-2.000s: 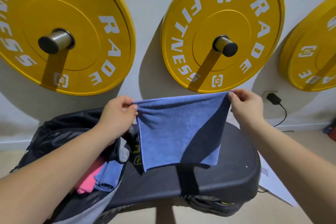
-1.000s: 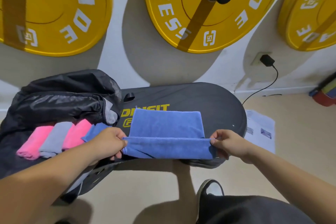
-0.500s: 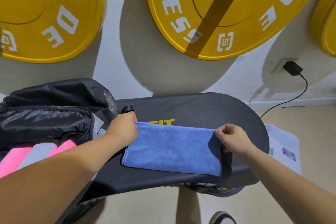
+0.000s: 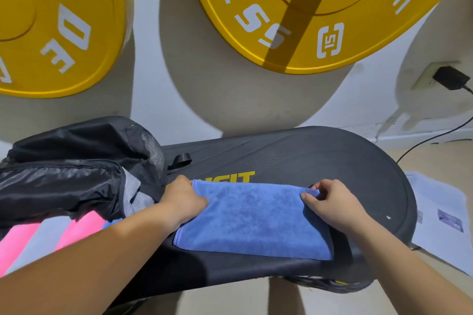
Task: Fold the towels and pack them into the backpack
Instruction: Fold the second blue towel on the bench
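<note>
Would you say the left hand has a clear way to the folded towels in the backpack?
Probably yes: the left hand holds the blue towel by its edge right beside the open backpack, and the folded towels lie uncovered there, nothing between.

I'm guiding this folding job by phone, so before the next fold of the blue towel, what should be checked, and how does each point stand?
1. The blue towel lies flat on the bench: ok.
2. The left hand grips its far left corner: ok.
3. The right hand pinches its far right corner: ok.
4. Towel layers line up at the edges: cannot tell.
5. The backpack is open beside it, folded towels showing: ok.
6. Room left inside the backpack: cannot tell.
</note>
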Action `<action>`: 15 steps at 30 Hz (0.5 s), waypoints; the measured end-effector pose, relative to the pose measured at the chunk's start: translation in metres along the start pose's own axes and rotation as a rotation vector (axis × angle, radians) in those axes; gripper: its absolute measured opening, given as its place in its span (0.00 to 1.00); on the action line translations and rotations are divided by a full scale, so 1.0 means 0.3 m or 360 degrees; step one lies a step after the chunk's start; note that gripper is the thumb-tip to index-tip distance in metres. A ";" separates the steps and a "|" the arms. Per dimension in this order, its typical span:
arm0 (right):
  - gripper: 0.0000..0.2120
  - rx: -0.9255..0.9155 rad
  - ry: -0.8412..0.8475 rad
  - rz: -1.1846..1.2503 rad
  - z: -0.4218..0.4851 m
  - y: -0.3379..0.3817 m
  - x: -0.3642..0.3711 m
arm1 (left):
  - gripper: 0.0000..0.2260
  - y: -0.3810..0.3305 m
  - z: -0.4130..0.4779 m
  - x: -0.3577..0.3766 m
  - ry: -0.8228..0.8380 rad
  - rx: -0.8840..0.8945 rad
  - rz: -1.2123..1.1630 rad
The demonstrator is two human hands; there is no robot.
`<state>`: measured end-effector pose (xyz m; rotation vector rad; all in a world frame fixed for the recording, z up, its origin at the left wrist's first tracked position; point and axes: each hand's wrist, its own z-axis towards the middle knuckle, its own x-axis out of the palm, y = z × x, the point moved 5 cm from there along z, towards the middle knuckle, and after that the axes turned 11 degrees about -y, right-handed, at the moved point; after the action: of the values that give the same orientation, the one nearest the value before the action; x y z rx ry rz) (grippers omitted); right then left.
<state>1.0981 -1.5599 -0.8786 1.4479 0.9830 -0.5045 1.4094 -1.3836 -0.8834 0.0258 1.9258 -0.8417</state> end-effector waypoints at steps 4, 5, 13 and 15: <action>0.08 -0.0115 -0.0102 -0.0028 -0.033 0.043 0.000 | 0.06 -0.041 -0.014 -0.020 -0.0025 0.0024 0.0111; 0.06 -0.0119 -0.0144 0.0057 -0.044 0.048 -0.002 | 0.07 -0.056 -0.006 -0.029 -0.0036 0.0059 0.0137; 0.09 0.0037 -0.0003 0.0303 -0.074 0.027 -0.015 | 0.06 -0.354 0.177 -0.092 -0.0275 0.0631 0.0401; 0.06 0.0083 0.0204 0.0345 -0.092 0.025 0.013 | 0.10 -0.442 0.215 -0.089 -0.0366 0.0778 0.0310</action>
<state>1.0993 -1.5317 -0.8732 1.6277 0.9045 -0.2833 1.4254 -1.5116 -0.8073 0.3872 1.4424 -1.1104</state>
